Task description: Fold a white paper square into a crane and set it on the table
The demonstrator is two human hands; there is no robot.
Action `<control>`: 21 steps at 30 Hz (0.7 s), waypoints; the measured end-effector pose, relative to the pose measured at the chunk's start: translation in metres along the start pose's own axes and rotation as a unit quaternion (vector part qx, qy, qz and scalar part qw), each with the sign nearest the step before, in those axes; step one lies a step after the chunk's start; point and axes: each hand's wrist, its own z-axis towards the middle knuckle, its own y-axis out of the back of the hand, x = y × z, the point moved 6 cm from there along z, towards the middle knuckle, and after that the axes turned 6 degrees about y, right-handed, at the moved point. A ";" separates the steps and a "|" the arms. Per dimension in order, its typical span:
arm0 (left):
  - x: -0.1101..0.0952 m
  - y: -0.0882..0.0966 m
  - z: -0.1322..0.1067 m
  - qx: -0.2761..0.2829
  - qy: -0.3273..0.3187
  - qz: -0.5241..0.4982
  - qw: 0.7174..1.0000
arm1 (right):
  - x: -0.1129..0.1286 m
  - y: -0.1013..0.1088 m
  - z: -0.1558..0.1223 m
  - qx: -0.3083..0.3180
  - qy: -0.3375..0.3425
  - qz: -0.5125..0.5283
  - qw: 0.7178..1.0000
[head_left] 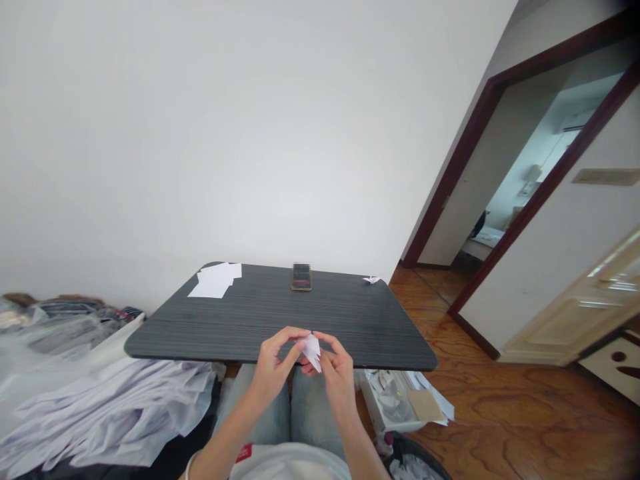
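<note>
A small piece of folded white paper [312,349] is held between my two hands, over the near edge of the dark table [270,313]. My left hand [278,355] pinches its left side between thumb and fingers. On the other side, my right hand [336,360] grips the paper, with its index finger reaching to the top. Pointed flaps show at the paper's lower right. Some of the folds are hidden behind my fingers.
White paper sheets [214,280] lie at the table's far left. A phone [301,277] rests at the back middle, and a folded paper figure [371,280] sits at the far right corner. Below right stands a white box [395,407]; white cloth [120,407] is heaped at left.
</note>
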 end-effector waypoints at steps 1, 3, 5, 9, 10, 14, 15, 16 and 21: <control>0.000 -0.001 0.000 0.004 0.000 -0.004 1.000 | 0.000 0.000 0.000 -0.001 0.001 -0.001 1.000; 0.000 -0.002 0.000 0.013 -0.004 -0.011 1.000 | 0.000 0.001 0.000 -0.004 0.003 -0.003 1.000; 0.000 -0.003 0.000 0.020 -0.009 -0.019 1.000 | 0.000 0.002 0.000 -0.010 0.006 -0.004 1.000; -0.001 -0.005 0.000 0.023 -0.013 -0.048 0.998 | -0.001 0.003 0.001 -0.020 0.016 -0.009 1.000; -0.001 -0.006 0.000 0.023 -0.011 -0.059 0.998 | -0.002 0.003 0.000 -0.020 0.019 -0.014 1.000; -0.002 -0.011 0.000 0.020 0.013 -0.104 0.994 | -0.007 0.007 0.000 -0.027 0.038 -0.065 0.997; -0.002 -0.012 -0.001 0.018 0.024 -0.113 0.993 | -0.008 0.009 -0.001 -0.028 0.046 -0.086 0.995; -0.001 -0.014 -0.001 0.018 0.037 -0.121 0.992 | -0.008 0.011 -0.001 -0.030 0.059 -0.114 0.991; 0.006 -0.021 -0.002 0.038 0.091 -0.160 0.982 | -0.005 0.017 -0.001 -0.045 0.123 -0.253 0.959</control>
